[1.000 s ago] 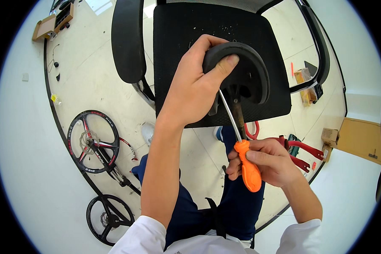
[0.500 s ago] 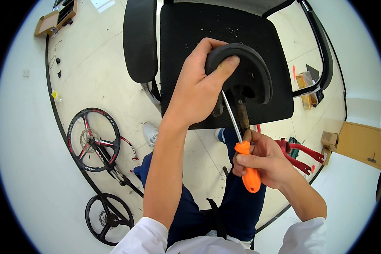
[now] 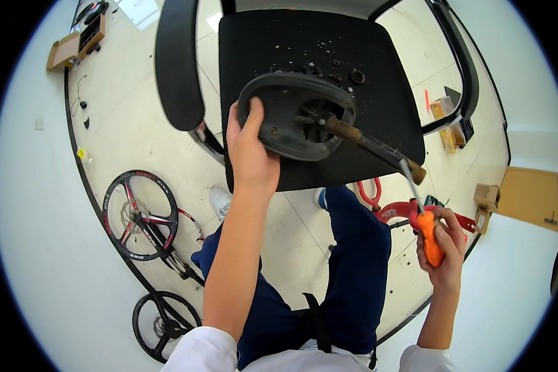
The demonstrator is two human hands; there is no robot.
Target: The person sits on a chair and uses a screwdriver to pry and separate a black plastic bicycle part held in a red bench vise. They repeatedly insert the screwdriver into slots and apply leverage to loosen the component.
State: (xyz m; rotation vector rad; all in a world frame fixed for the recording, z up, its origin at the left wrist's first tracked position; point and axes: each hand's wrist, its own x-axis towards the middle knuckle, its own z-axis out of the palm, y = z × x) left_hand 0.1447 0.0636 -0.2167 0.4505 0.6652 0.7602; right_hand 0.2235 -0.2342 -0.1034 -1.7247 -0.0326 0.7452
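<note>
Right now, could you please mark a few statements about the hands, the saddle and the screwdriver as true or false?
1. The left hand grips the black bicycle saddle. True.
2. The right hand holds a blue hammer. False: it holds an orange-handled screwdriver.
3. The saddle is held over a black chair seat. True.
4. The screwdriver's tip is inside the saddle. False: it is off to the side, near the end of the seat post.
5. Two bicycle wheels lie on the floor to the person's left. True.

Brown cardboard boxes [image 3: 485, 196] (floor's edges)
</note>
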